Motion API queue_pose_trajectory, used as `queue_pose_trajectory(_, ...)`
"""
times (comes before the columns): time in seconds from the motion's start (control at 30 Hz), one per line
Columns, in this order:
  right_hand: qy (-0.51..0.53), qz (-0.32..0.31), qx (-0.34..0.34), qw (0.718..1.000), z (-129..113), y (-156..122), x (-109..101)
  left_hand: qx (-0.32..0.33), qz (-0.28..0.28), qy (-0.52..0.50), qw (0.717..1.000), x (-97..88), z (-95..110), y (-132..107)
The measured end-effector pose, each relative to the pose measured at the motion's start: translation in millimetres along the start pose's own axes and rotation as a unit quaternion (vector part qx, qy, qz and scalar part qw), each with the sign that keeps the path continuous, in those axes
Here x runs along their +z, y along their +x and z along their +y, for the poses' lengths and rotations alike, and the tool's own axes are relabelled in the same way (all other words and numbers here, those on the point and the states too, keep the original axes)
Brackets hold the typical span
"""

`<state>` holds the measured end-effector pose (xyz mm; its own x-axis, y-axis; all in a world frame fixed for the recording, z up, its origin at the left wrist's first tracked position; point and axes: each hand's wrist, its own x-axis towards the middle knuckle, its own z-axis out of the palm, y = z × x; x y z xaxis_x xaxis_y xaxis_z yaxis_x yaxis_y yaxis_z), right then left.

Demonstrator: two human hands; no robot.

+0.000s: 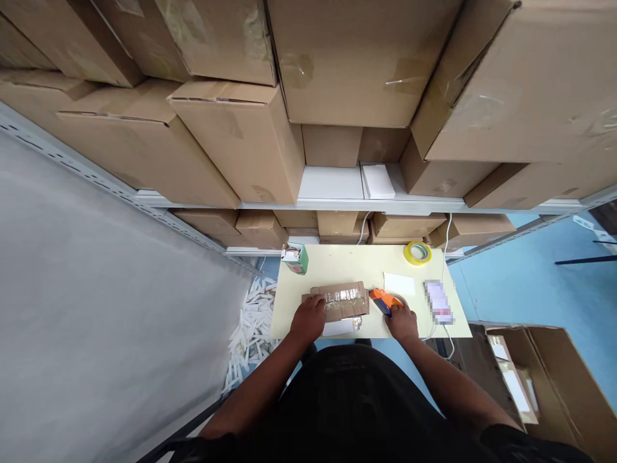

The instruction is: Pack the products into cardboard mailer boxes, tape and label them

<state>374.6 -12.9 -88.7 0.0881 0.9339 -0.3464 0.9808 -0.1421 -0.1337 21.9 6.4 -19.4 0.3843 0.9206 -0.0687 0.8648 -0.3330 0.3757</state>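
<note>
A small flat cardboard box (340, 302) lies on the pale yellow table in front of me, with shiny clear tape along its top. My left hand (308, 317) grips its left end, fingers curled over the near edge. Just right of the box, my right hand (403, 321) is wrapped around an orange tape dispenser (384, 298) with a blue part, its front end close to the box's right side. Under the box's near edge a white piece with a silvery end (340, 326) sticks out.
On the table (332, 257) are a green-and-white carton (295, 258), a yellow tape roll (417, 253), a white paper (399, 283) and a blurred phone (438, 301) with a cable. Shelves of cardboard boxes rise behind. White strips (255, 315) litter the floor left; an open carton (544, 379) stands right.
</note>
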Motion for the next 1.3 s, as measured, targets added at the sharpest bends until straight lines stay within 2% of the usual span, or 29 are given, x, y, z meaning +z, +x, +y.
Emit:
queue_pose_trajectory(0.07, 0.019, 0.007, 0.004, 1.000, -1, 1, -3, -0.048, -0.003, -0.047, 0.998, -2.6, 6, 3)
queue_pose_trajectory(0.13, 0.081, 0.015, 0.001, 0.997, 2, -4, -14, -0.092, 0.003, -0.111, 0.990, -4.3, 10, 5)
queue_pose_trajectory(0.27, 0.254, 0.026, 0.000, 0.967, 7, -24, -59, -0.158, 0.028, -0.275, 0.948, -6.9, 12, 6)
queue_pose_trajectory(0.3, 0.299, 0.022, -0.013, 0.954, 3, -27, -72, -0.183, 0.029, -0.325, 0.927, -7.7, 11, 6)
queue_pose_trajectory(0.37, 0.374, -0.006, -0.056, 0.926, -14, -28, -97, -0.245, 0.014, -0.433, 0.867, -9.3, 8, 6)
queue_pose_trajectory(0.47, 0.405, -0.073, -0.120, 0.903, -57, -18, -122, -0.296, -0.011, -0.563, 0.771, -11.0, 3, 5)
queue_pose_trajectory(0.6, 0.365, -0.139, -0.174, 0.904, -110, 1, -127, -0.292, 0.001, -0.645, 0.706, -11.4, -1, 1)
queue_pose_trajectory(0.73, 0.301, -0.170, -0.208, 0.915, -129, 10, -118, -0.286, 0.022, -0.700, 0.654, -14.4, 2, -3)
queue_pose_trajectory(0.8, 0.273, -0.174, -0.222, 0.920, -131, 11, -115, -0.296, 0.035, -0.698, 0.651, -16.7, 6, -4)
queue_pose_trajectory(0.9, 0.234, -0.172, -0.239, 0.926, -135, 11, -115, -0.319, 0.042, -0.667, 0.672, -16.8, 10, -2)
queue_pose_trajectory(1.03, 0.179, -0.152, -0.249, 0.940, -145, 11, -123, -0.343, 0.063, -0.623, 0.700, -6.3, 10, 1)
queue_pose_trajectory(1.13, 0.140, -0.137, -0.252, 0.948, -145, 14, -134, -0.358, 0.095, -0.595, 0.713, 2.4, 0, -3)
queue_pose_trajectory(1.3, 0.111, -0.148, -0.220, 0.958, -122, 23, -148, -0.384, 0.151, -0.537, 0.735, 8.2, -35, -21)
